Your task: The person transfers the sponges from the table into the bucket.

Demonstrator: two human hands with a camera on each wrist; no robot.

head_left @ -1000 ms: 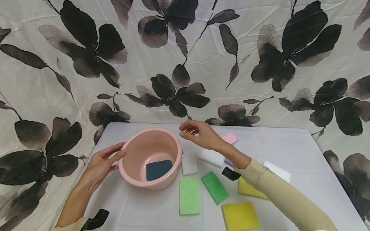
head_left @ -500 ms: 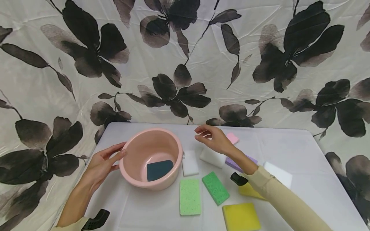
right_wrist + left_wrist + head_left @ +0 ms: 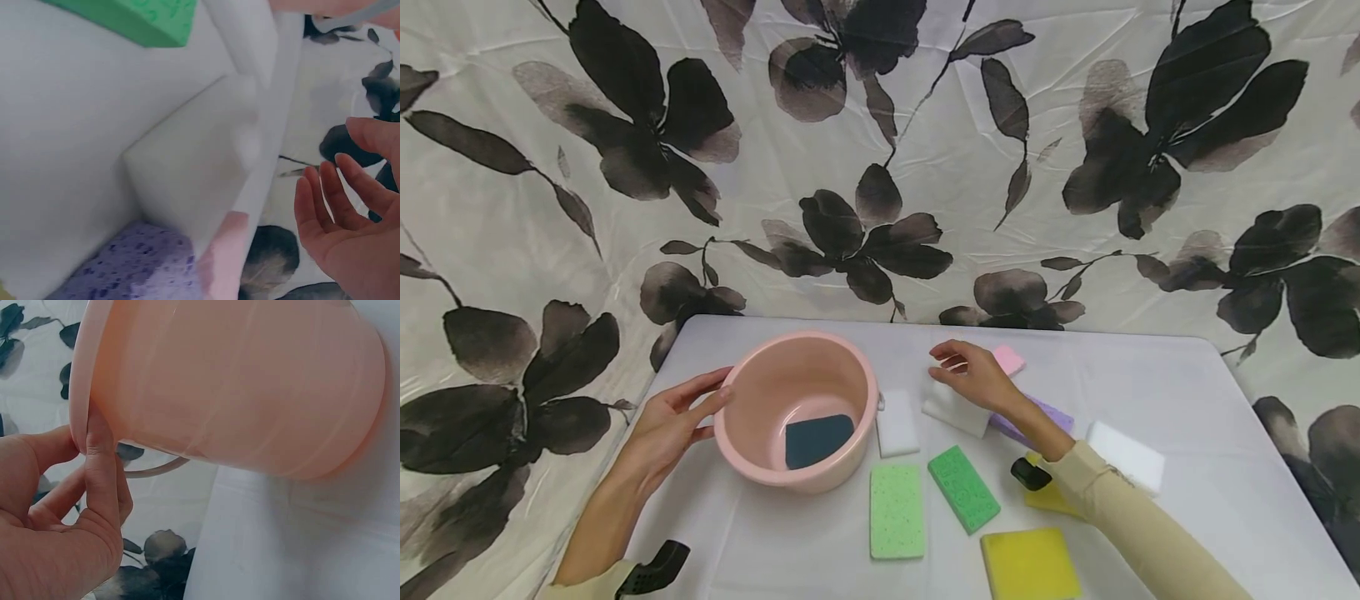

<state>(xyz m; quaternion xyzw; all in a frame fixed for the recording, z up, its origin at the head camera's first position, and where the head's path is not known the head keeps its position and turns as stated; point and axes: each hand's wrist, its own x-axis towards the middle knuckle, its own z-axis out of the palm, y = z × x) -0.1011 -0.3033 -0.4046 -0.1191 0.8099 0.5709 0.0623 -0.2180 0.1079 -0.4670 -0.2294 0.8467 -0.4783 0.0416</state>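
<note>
A pink bucket (image 3: 790, 379) stands at the left of the white table, a dark teal sponge (image 3: 818, 442) lying on its bottom. My left hand (image 3: 673, 425) pinches the bucket's left rim between thumb and fingers, plain in the left wrist view. Above the back of the table, my right hand (image 3: 977, 375) is empty, its fingers loosely bent. Beneath it lies a white sponge (image 3: 957, 410), with a purple sponge (image 3: 1037, 418) and a pink sponge (image 3: 1009, 360) close by. The right wrist view shows this hand (image 3: 350, 219) apart from the white sponge.
Right of the bucket lie another white sponge (image 3: 897, 423), a light green sponge (image 3: 897, 512) and a darker green sponge (image 3: 964, 490). Farther right are a yellow sponge (image 3: 1032, 565), a second yellow one partly hidden by my right sleeve, and a white block (image 3: 1127, 457).
My right hand has moved right and slightly down, from beside the bucket's rim to over the white sponge. My left hand keeps its hold on the rim.
</note>
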